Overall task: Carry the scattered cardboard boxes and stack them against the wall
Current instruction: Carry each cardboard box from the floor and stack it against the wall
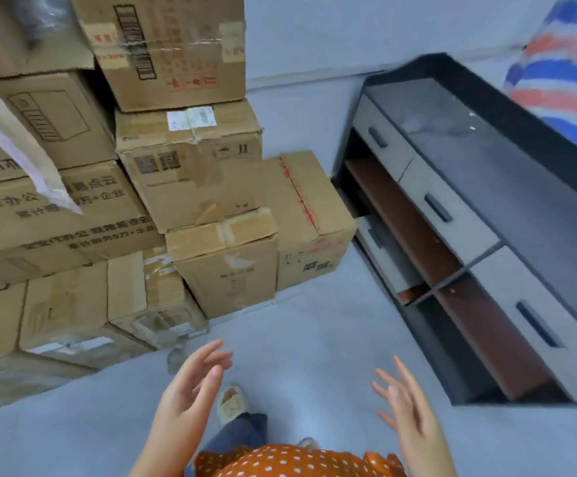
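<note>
In the head view, the person is standing on the pale floor (pixel 314 339) and looking down at a heap of cardboard boxes (pixel 190 173) that is rising against the wall (pixel 314 36) on the left. The left hand (pixel 190 387) and the right hand (pixel 404 404) are both hovering low in front of the body, palms turned roughly toward each other, fingers spread and relaxed; neither grip is closing on anything, and both are hanging well apart from the nearest carton. The pile is leaning unevenly: a large taped box (pixel 163 46) is sitting at the top, a box with a white label (pixel 190 160) is tilting beneath it, and a smaller box (pixel 225 266) is resting on the floor at the front. Just beside that, a box with red tape (pixel 307 215) is standing low against the wall, next to a dark cabinet (pixel 486 235) with grey drawers on the right. A striped cloth (pixel 566 63) is showing in the upper right corner. Judging by the empty hands, the person is probably between carries, with the stack partly built. No loose box is showing on the floor in this view, so the next move likely calls for turning away to find another carton, gripping it on both sides, and setting it on a level spot, since the tilted boxes could slide.
</note>
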`<state>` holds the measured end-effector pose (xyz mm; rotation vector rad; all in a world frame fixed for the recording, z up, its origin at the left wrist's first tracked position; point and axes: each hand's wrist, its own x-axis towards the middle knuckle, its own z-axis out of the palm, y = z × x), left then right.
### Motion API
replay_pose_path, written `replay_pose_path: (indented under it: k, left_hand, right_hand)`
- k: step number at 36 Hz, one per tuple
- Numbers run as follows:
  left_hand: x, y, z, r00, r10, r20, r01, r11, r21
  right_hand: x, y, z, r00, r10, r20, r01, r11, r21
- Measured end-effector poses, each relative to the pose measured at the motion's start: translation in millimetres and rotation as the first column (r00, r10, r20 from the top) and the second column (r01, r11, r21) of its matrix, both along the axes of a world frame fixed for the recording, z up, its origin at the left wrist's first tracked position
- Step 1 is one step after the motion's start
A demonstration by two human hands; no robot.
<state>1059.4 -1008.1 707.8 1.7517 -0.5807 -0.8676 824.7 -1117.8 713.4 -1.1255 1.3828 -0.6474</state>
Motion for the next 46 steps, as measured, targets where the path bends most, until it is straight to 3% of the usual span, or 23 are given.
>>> replay_pose_path:
  k: [6, 13, 19, 24, 28, 33, 38, 42, 46]
  left_hand:
    - [-33.9, -20.7, 1.9, 0.968, -0.251, 0.009, 0.251, 0.968, -0.006]
    - [-52.2, -55.1, 5.2, 0.827, -0.562, 0.021, 0.562, 0.827, 0.012]
    - [-49.1, -90.4, 3.4, 0.607, -0.795, 0.018, 0.795, 0.607, -0.006]
    - [-38.1, -104.9, -0.2, 0.362, -0.932, 0.009, 0.932, 0.362, -0.004]
    - [-35.9, -102.3, -3.8, 0.194, -0.981, -0.016, 0.981, 0.193, 0.023]
    - [-48.3, -80.0, 0.0, -0.007, -0.997, -0.082, 1.000, -0.009, 0.019]
    - [-71.6, -44.6, 2.7, -0.199, -0.979, -0.037, 0.980, -0.198, -0.023]
    - [-92.2, -0.1, 8.3, -0.318, -0.948, 0.014, 0.944, -0.318, -0.086]
    - [-106.5, 52.0, 10.8, -0.424, -0.905, 0.039, 0.899, -0.426, -0.106]
  right_hand:
    - [-57.5, 34.8, -7.2, 0.974, -0.227, -0.022, 0.228, 0.974, 0.020]
    - [-87.4, 88.6, -4.3, 0.841, -0.534, -0.086, 0.535, 0.845, -0.012]
    - [-58.2, 138.1, 7.2, 0.599, -0.797, -0.074, 0.799, 0.601, -0.007]
    - [-9.6, 188.2, 1.8, 0.402, -0.913, -0.075, 0.916, 0.402, 0.009]
    - [32.0, 228.4, -4.7, 0.273, -0.954, -0.127, 0.962, 0.274, 0.013]
    - [76.5, 284.3, 3.0, 0.004, -0.989, -0.145, 1.000, 0.005, -0.005]
    - [109.6, 339.9, 8.0, -0.275, -0.959, -0.075, 0.962, -0.273, -0.026]
    - [131.2, 389.1, 12.2, -0.426, -0.904, -0.030, 0.903, -0.424, -0.064]
    - [150.9, 439.4, 12.9, -0.506, -0.862, -0.040, 0.861, -0.502, -0.078]
